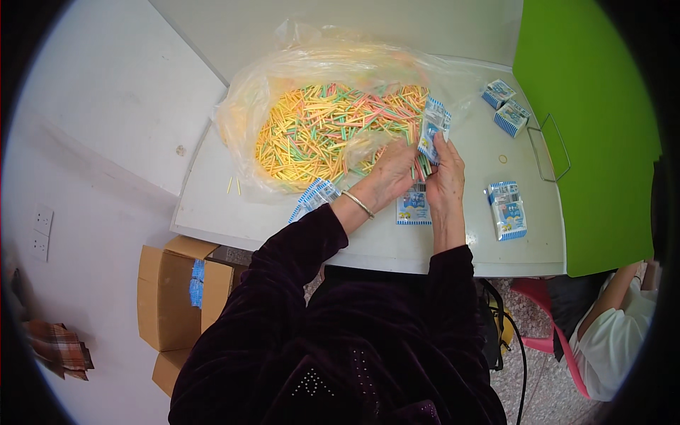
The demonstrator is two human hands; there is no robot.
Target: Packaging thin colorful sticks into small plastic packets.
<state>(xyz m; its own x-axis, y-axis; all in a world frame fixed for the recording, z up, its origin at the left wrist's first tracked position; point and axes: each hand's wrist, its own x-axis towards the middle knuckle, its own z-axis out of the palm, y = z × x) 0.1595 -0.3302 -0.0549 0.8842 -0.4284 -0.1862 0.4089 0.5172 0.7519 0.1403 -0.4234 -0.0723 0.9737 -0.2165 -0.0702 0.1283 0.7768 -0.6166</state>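
Note:
My right hand [446,173] grips a small blue-and-white packet [434,127], tilted upright with its top end raised over the pile. Close beside it, my left hand [391,173] is closed, fingertips pressed together at the packet's lower end. A few thin coloured sticks [423,170] show between the two hands, against the left fingers. Behind them, a large clear plastic bag [244,117] lies open, full of loose yellow, green and pink sticks [312,127]. Another flat packet [413,206] lies on the table below my hands. More packets [315,196] lie partly behind my left wrist.
On the white table [241,219], a stack of packets [507,210] and two banded bundles [511,117] lie right, near a rubber band [503,159] and wire stand [551,149]. A green panel [588,142] borders the right. An open cardboard box [159,304] stands lower left; another person [616,340] sits lower right.

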